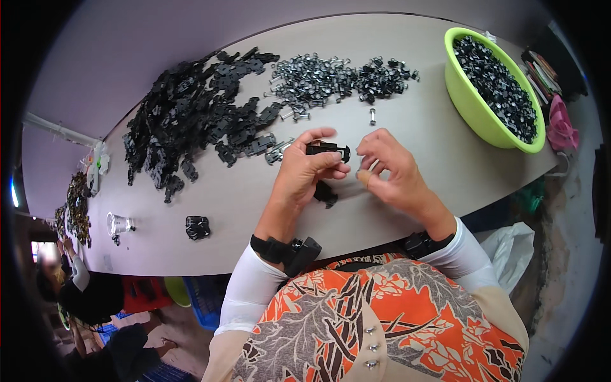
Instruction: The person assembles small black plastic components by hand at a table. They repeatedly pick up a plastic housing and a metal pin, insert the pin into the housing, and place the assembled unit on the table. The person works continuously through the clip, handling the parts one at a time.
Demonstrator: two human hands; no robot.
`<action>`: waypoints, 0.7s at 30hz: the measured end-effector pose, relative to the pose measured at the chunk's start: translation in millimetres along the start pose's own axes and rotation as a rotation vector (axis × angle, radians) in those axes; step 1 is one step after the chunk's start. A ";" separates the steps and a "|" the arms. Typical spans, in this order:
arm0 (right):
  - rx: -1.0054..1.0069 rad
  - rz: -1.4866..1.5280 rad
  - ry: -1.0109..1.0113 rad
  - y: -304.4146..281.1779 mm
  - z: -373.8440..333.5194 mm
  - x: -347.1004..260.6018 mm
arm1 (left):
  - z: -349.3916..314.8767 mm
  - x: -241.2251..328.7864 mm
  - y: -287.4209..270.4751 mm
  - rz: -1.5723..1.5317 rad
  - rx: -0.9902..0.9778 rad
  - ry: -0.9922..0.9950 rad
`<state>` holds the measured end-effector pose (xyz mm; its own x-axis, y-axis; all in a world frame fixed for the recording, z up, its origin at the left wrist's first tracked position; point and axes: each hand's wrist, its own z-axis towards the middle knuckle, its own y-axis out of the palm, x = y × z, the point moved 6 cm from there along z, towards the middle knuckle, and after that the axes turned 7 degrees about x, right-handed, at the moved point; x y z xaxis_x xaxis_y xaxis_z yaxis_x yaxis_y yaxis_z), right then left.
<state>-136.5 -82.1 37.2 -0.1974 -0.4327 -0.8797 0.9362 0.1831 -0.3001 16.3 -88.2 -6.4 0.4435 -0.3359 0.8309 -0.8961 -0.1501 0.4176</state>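
Observation:
My left hand [297,167] is closed on a small black plastic part [329,150] with a slot-like opening at its right end, pinched between thumb and fingers above the table. Just right of it, my right hand [396,174] has its fingers curled in toward the thumb, which has a tan wrap. Whatever may be at those fingertips is too small to make out. Under the hands another black piece [326,193] lies on the table, partly covered. A few silvery and dark pieces [278,151] sit beside my left wrist. One lone metal pin [372,116] stands beyond my right hand.
A large heap of black plastic parts [191,114] spreads at the left, with piles of metal pins [312,79] behind my hands. A green basin [463,95] full of small pieces stands far right. A clear cup [117,223] and black bundle [197,227] are nearer left. Another person [83,280] works farther left.

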 end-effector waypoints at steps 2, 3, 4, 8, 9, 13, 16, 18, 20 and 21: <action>0.017 -0.045 -0.086 -2.6 -7.7 -3.0 | -3.5 -9.7 9.3 0.025 -0.075 -0.071; 0.027 -0.086 -0.136 -3.3 -10.0 -4.1 | -5.3 -13.8 11.1 0.041 -0.105 -0.087; 0.036 -0.126 -0.186 -4.8 -12.6 -6.2 | -7.1 -18.1 12.6 0.057 -0.134 -0.103; 0.000 -0.194 -0.179 -9.7 -22.3 -5.2 | -12.9 -28.9 20.8 0.117 -0.198 -0.148; -0.001 -0.194 -0.185 -10.0 -24.2 -5.3 | -12.6 -31.7 20.7 0.119 -0.203 -0.174; 0.000 -0.231 -0.244 -11.1 -28.4 -10.6 | -11.1 -41.7 19.1 0.142 -0.235 -0.228; 0.004 -0.278 -0.254 -12.6 -31.1 -11.8 | -10.3 -51.2 17.6 0.006 -0.226 -0.325; 0.003 -0.283 -0.257 -15.4 -31.3 -11.4 | -10.8 -56.3 21.3 -0.130 -0.256 -0.371; 0.010 -0.295 -0.274 -17.0 -31.8 -12.2 | -14.8 -57.1 24.0 -0.158 -0.219 -0.397; 0.017 -0.303 -0.290 -16.0 -33.2 -12.7 | -17.0 -58.1 25.6 -0.173 -0.201 -0.410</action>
<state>-158.6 -50.2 40.9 -0.3769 -0.6961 -0.6110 0.8534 -0.0046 -0.5212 -32.1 -56.7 -37.7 0.5069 -0.6668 0.5463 -0.7710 -0.0675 0.6332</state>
